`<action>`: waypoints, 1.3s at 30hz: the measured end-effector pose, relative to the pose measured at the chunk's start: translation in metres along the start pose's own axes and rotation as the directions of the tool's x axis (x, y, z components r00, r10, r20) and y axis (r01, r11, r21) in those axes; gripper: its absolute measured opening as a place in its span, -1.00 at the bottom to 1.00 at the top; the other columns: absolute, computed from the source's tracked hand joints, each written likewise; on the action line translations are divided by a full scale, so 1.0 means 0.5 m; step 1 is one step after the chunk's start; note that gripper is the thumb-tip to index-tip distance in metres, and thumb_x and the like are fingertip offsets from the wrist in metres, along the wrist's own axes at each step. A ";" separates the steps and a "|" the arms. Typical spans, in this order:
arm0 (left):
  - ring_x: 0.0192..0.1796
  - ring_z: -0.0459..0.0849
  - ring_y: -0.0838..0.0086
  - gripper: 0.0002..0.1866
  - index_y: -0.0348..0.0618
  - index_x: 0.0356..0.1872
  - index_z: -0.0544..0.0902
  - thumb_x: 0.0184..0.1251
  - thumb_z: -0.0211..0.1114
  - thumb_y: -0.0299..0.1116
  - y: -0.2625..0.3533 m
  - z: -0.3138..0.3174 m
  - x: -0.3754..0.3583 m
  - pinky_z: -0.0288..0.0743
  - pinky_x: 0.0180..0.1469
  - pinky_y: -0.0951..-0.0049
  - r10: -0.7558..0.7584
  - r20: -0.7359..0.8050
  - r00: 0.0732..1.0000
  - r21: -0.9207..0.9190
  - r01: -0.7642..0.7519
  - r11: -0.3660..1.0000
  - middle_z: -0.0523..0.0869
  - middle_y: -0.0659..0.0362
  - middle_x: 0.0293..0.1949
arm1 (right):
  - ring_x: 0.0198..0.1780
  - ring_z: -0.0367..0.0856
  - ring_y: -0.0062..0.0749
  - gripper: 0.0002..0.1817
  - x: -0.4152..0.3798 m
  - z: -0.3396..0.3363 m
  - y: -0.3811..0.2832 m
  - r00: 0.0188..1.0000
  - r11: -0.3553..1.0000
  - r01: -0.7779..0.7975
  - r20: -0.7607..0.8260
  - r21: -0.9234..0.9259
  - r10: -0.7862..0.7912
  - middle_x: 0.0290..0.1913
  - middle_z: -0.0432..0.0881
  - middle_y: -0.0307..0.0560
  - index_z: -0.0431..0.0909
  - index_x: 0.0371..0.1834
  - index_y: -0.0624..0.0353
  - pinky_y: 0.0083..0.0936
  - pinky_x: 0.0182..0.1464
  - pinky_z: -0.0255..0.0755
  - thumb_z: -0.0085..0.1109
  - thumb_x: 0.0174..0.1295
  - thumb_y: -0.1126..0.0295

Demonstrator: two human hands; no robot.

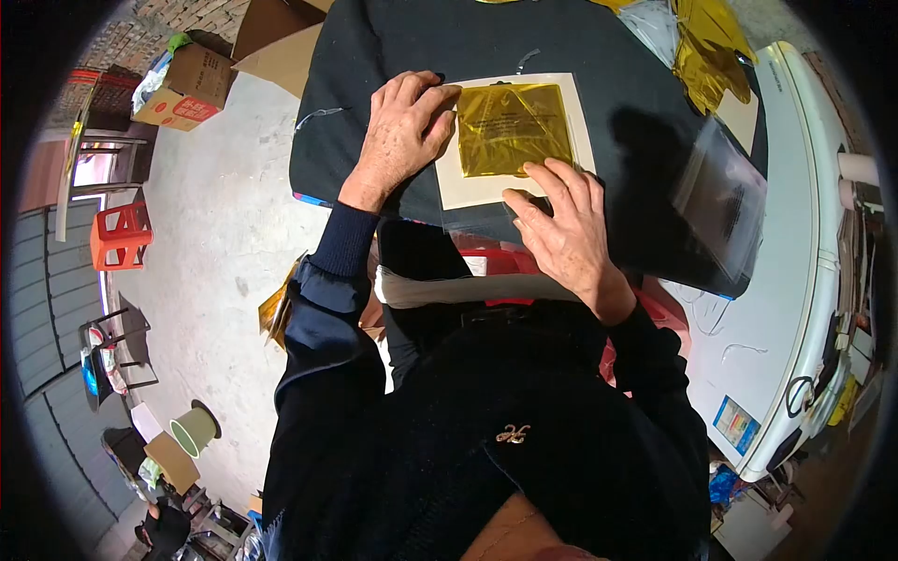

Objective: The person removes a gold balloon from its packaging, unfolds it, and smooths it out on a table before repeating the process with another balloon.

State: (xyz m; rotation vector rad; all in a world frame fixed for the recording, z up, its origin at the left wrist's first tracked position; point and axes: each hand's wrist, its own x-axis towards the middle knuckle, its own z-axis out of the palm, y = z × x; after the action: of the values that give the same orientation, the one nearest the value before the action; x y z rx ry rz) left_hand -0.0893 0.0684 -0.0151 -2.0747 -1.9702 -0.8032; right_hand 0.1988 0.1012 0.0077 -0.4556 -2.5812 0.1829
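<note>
A gold foil sheet (pixel 513 131) with faint dark print lies on a cream card (pixel 468 192), on a dark cloth-covered table. My left hand (pixel 402 126) rests at the card's upper left edge, fingers bent and thumb apart, its fingertips beside the foil. At the lower right, my right hand (pixel 566 224) touches the foil's bottom edge with its fingertips. The thumb of that hand lies lower, over the card's bottom edge, apart from the index finger. Neither hand visibly grips anything.
A stack of clear plastic sleeves (pixel 720 201) lies at the table's right edge, below crumpled gold foil (pixel 706 56). To the right is a white surface (pixel 786 252). A red stool (pixel 122 236) and cardboard boxes (pixel 192 84) stand on the floor at left. Another person (pixel 166 528) is at the lower left.
</note>
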 end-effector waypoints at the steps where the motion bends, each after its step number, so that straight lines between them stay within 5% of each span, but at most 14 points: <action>1: 0.35 0.50 0.17 -0.63 -0.01 0.23 0.69 0.48 0.26 -0.23 0.000 0.000 0.000 0.33 0.40 0.06 0.005 -0.007 1.000 0.000 -0.005 1.000 0.62 0.06 0.23 | 0.37 0.40 -0.02 -0.52 0.001 -0.002 0.000 1.000 1.000 0.002 -0.009 0.019 -0.002 0.31 0.50 -0.03 0.69 0.15 -0.03 -0.01 0.34 0.29 0.40 0.08 0.42; 9: 0.30 0.54 0.17 -0.67 -0.05 0.12 0.73 0.37 0.32 -0.29 0.001 0.006 0.000 0.33 0.39 0.08 0.019 -0.086 0.996 0.000 -0.019 1.000 0.66 0.08 0.13 | 0.38 0.37 -0.09 -0.59 -0.016 0.018 0.009 0.999 0.999 0.027 -0.020 -0.026 -0.027 0.27 0.51 -0.04 0.72 0.05 0.03 0.03 0.37 0.25 0.48 0.08 0.33; 21: 0.33 0.51 0.19 -0.65 -0.01 0.21 0.71 0.48 0.26 -0.25 0.000 0.004 -0.002 0.32 0.39 0.09 0.017 -0.040 0.999 0.005 -0.017 1.000 0.63 0.07 0.21 | 0.33 0.40 -0.08 -0.57 -0.010 0.025 0.007 0.997 0.999 0.051 -0.054 -0.012 -0.051 0.24 0.53 -0.05 0.71 0.06 0.04 0.02 0.34 0.26 0.47 0.07 0.33; 33: 0.35 0.50 0.20 -0.65 0.03 0.23 0.70 0.50 0.24 -0.24 -0.001 0.007 -0.004 0.30 0.41 0.07 0.012 -0.039 0.999 0.024 -0.011 1.000 0.61 0.08 0.23 | 0.49 0.27 -0.02 -0.31 0.003 0.033 -0.005 1.000 0.978 -0.018 0.002 -0.210 0.019 0.46 0.41 -0.07 0.57 0.40 -0.17 0.10 0.38 0.21 0.50 0.13 0.13; 39: 0.35 0.49 0.20 -0.66 0.03 0.23 0.70 0.51 0.24 -0.24 0.001 0.004 -0.002 0.30 0.41 0.09 0.006 -0.026 1.000 0.015 -0.006 1.000 0.61 0.07 0.22 | 0.45 0.37 -0.11 -0.52 0.017 0.042 0.002 1.000 0.963 -0.001 -0.017 -0.270 -0.004 0.41 0.49 -0.13 0.62 0.31 -0.09 -0.06 0.30 0.38 0.30 0.29 0.33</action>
State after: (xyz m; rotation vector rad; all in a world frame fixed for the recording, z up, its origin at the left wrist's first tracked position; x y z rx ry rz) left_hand -0.0881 0.0683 -0.0169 -2.0505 -1.9500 -0.8077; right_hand 0.1814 0.1044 -0.0067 -0.5494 -2.5988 -0.1761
